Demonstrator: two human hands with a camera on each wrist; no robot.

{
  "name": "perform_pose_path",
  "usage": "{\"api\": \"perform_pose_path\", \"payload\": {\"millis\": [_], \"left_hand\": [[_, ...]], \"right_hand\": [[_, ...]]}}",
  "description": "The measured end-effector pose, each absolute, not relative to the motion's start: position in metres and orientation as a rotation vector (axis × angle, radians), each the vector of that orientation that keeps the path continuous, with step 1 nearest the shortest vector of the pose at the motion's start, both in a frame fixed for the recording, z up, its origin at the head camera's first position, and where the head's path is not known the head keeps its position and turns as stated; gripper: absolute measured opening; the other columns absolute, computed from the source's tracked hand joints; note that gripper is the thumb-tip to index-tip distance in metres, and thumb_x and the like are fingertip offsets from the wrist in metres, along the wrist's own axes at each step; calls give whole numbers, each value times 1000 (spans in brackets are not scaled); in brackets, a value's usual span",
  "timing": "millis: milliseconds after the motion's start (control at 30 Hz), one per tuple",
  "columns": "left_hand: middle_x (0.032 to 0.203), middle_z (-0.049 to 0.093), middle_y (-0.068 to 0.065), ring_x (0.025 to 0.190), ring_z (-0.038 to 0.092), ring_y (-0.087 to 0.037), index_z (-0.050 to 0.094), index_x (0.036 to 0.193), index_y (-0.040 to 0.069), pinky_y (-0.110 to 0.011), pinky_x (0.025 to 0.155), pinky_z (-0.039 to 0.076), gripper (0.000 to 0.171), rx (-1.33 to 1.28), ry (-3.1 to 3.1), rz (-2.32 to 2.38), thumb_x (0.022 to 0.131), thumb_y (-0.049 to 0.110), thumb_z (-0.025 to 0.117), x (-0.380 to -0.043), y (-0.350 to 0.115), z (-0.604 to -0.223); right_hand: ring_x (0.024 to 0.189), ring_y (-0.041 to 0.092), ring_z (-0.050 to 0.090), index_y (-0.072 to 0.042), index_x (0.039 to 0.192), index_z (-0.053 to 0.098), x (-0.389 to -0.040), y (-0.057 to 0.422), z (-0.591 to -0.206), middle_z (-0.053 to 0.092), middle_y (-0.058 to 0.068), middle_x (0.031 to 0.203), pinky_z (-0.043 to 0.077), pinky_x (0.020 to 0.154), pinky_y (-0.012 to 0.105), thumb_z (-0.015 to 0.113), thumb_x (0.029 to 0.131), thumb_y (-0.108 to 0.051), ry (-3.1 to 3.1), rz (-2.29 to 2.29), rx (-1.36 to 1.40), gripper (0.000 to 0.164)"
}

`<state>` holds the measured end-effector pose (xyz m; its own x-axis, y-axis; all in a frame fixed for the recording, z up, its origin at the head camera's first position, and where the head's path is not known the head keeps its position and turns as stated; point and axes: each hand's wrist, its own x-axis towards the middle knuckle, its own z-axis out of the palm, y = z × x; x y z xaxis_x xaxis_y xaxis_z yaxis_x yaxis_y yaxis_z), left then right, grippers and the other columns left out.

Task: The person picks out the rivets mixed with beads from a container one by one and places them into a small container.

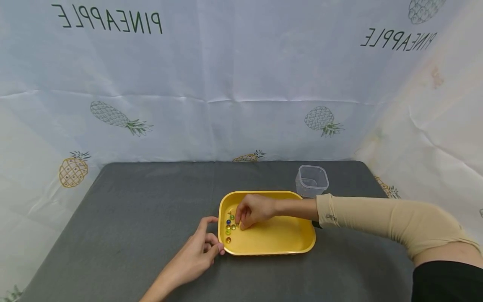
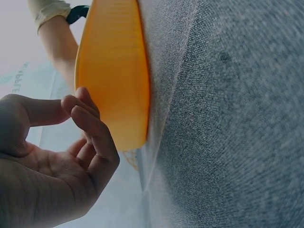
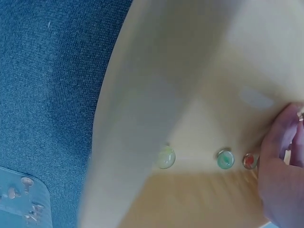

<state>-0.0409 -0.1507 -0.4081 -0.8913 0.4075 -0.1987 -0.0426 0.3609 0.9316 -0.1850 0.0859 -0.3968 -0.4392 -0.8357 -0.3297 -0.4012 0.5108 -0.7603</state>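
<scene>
A shallow yellow tray [image 1: 279, 239] holds several glass marbles [image 1: 228, 227], green, yellow, blue and amber, gathered near its left side. Inside that end, my right hand [image 1: 256, 208] reaches down with thumb and fingertips pinching what looks like a small marble, mostly hidden by the fingers. In the right wrist view a green marble [image 3: 225, 159] and a reddish one [image 3: 249, 161] lie beside the hand. My left hand [image 1: 196, 253] grips the tray's left edge, index finger and thumb set apart along it; its fingers curl close to the tray wall [image 2: 114, 71] in the left wrist view.
A clear plastic container [image 1: 312, 181] stands behind the tray's back right corner. Both rest on a dark grey cloth-covered table [image 1: 151, 209]. White sheets [image 1: 226, 63] with pineapple prints hang behind and at both sides.
</scene>
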Motion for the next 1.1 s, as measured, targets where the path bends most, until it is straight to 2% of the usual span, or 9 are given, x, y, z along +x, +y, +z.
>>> {"api": "perform_pose_path", "payload": {"millis": [233, 467, 767, 1100], "left_hand": [[94, 71, -12, 64, 58, -10, 25, 159, 2, -27, 59, 49, 59, 312, 2238, 1546, 111, 8, 59, -41, -150, -408], [94, 71, -11, 64, 58, -12, 25, 159, 1, -27, 59, 49, 61, 315, 2235, 1548, 111, 9, 61, -40, -152, -410], [94, 71, -10, 64, 58, -12, 24, 159, 1, -27, 59, 48, 62, 316, 2226, 1560, 111, 9, 61, -41, -152, -414], [94, 71, -10, 63, 57, -12, 24, 159, 1, -27, 59, 48, 61, 311, 2224, 1561, 111, 9, 61, -40, -152, -412]], "right_hand": [[67, -2, 57, -1, 99, 81, -184, 87, -400, 76, 7, 83, 51, 66, 13, 86, 92, -6, 2118, -727, -1044, 10], [67, -2, 56, -3, 96, 81, -182, 87, -402, 74, 3, 80, 50, 66, 14, 89, 90, -10, 2137, -717, -1068, 12], [66, -4, 55, -4, 92, 81, -179, 87, -400, 74, 3, 79, 49, 66, 13, 85, 93, -7, 2155, -668, -1121, 4], [66, -4, 51, -7, 91, 80, -177, 87, -402, 66, -6, 76, 43, 65, 13, 78, 96, -5, 2166, -564, -1167, 6]]}}
